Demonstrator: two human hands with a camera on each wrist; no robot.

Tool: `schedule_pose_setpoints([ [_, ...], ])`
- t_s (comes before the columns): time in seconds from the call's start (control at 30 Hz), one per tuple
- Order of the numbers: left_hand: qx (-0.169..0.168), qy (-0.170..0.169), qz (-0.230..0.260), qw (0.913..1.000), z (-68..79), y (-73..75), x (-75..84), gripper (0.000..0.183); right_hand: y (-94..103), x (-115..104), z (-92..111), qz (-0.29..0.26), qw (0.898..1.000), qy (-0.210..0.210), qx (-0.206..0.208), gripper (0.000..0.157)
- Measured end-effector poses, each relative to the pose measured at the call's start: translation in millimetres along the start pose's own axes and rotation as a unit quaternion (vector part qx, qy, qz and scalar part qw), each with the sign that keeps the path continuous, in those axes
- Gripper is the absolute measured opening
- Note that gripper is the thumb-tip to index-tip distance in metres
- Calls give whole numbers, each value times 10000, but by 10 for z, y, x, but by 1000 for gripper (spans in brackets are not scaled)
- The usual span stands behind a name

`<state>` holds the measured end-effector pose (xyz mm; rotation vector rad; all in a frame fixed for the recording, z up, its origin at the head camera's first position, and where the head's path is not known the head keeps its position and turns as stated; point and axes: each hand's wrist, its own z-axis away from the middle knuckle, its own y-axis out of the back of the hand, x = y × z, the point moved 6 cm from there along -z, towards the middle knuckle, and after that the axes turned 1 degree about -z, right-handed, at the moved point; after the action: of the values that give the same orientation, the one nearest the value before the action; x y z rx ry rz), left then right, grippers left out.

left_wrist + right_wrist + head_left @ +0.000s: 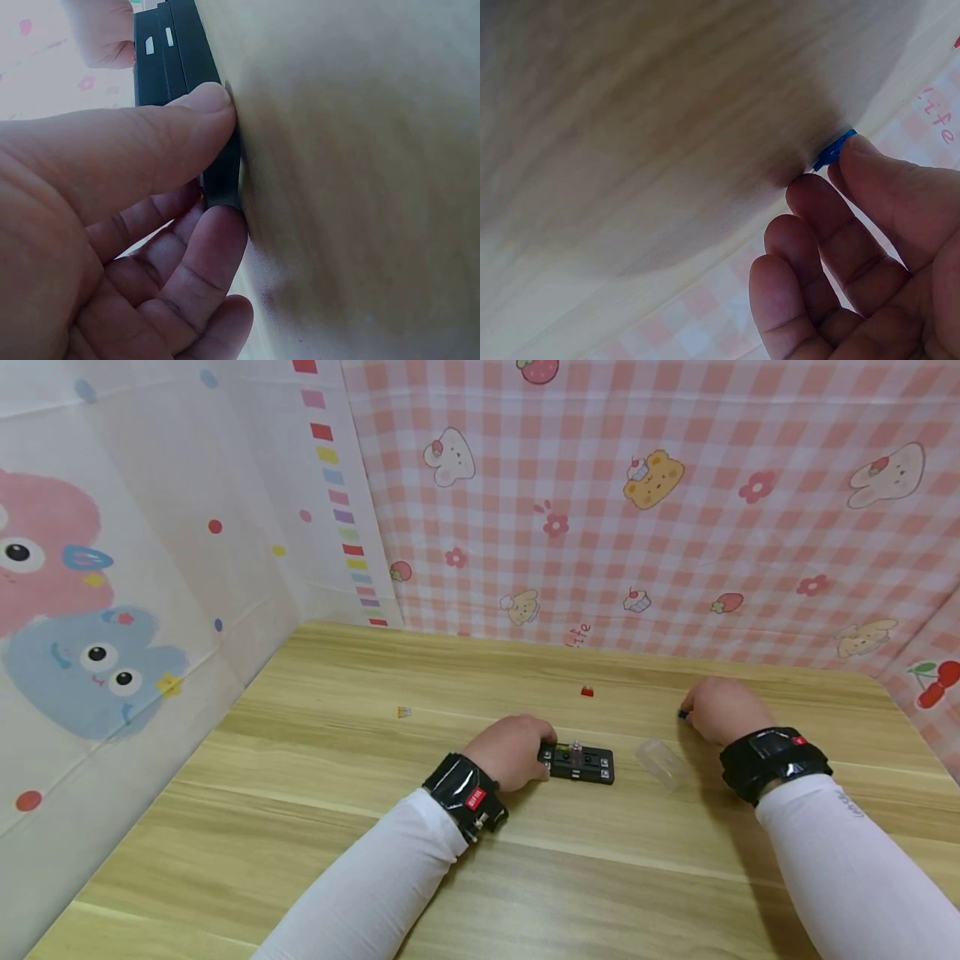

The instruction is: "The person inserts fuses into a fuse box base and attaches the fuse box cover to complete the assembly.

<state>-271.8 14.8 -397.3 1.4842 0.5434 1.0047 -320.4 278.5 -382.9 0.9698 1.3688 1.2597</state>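
A black fuse block (595, 766) with metal screw terminals lies on the table. My left hand (512, 750) grips its left end, thumb (206, 101) along the long side and fingertips at the short end. To the right, my right hand (726, 710) pinches a small blue blade fuse (832, 149) between thumb and forefinger, close to the tabletop; the other fingers are loosely bent. Much of the blue fuse is hidden by the fingers. Between the block and my right hand lies a clear plastic cover (663, 765).
A small red fuse (587, 692) lies behind the block, and a pale, clear fuse (403, 712) lies farther left. Patterned cloth (585, 552) stands along the back edge of the wooden table (360, 893), with another sheet (187, 560) at the left.
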Motion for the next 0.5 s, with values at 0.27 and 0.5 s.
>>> schedule_pose_setpoints([
  [0.27, -14, 10, 13, 10000, 0, -7, -2, 43, -15, -3, 3, 10, 10000, 44, 14, 21],
  [0.5, -4, -15, -22, 10000, -8, -15, -10, 44, -15, 1, 3, 9, 10000, 71, 49, 20],
])
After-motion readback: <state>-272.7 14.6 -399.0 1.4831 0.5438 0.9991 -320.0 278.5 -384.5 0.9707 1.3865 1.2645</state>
